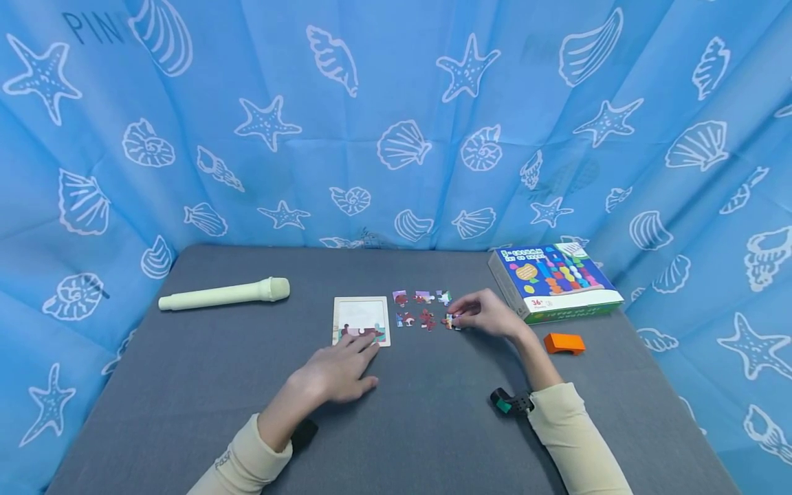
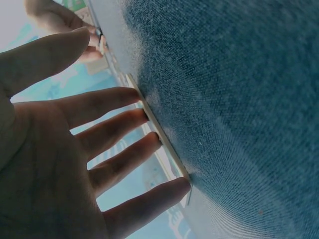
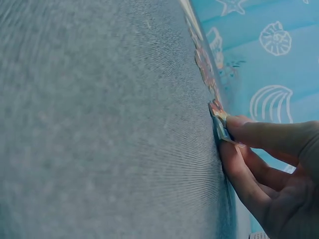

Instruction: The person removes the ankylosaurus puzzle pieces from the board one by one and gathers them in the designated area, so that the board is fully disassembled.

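Note:
A square puzzle tray (image 1: 337,313) with a pale wooden rim lies mid-table, its bottom strip filled with picture pieces and its upper part bare white. My left hand (image 1: 337,371) is spread, its fingertips resting on the tray's near edge; the left wrist view shows these fingers nearly straight along the rim (image 2: 162,129). To the right, my right hand (image 1: 485,315) pinches a colourful jigsaw piece (image 3: 219,122) between thumb and fingers, close over the cloth. Several loose jigsaw pieces (image 1: 427,319) lie in two rows between the tray and the right hand.
A pale green toy microphone (image 1: 223,295) lies at the back left. At the back right sits a blue-and-white toy box (image 1: 557,280), with an orange arched block (image 1: 564,343) in front of it. Grey cloth (image 1: 421,426) covers the table; a blue shell-patterned curtain (image 1: 396,185) hangs behind.

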The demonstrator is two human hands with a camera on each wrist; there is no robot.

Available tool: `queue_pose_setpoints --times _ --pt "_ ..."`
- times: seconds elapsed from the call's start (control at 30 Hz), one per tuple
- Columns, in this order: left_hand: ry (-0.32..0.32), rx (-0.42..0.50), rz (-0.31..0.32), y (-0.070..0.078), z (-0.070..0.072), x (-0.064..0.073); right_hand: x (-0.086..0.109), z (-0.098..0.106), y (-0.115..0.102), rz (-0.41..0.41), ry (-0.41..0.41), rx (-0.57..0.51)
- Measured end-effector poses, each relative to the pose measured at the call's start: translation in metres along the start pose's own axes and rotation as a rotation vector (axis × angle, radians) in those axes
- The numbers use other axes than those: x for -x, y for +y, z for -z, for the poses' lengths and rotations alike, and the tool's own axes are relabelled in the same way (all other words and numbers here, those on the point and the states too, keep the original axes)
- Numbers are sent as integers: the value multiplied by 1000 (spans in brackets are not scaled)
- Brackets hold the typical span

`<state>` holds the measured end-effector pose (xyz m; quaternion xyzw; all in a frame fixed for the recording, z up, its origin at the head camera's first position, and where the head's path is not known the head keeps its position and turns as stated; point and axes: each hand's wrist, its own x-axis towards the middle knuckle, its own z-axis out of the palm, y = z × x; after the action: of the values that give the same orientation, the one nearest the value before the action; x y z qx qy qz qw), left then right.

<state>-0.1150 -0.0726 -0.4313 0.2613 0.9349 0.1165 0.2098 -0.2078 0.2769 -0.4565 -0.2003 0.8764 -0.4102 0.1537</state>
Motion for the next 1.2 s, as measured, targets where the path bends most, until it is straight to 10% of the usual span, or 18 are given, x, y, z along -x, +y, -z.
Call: queue_pose_setpoints --times 0.53,1.2 --pt "-43 -4 9 0 -2 1 -5 -5 -3 -41 67 107" --pt "-99 37 33 7 -4 5 -10 -22 -20 72 24 -51"
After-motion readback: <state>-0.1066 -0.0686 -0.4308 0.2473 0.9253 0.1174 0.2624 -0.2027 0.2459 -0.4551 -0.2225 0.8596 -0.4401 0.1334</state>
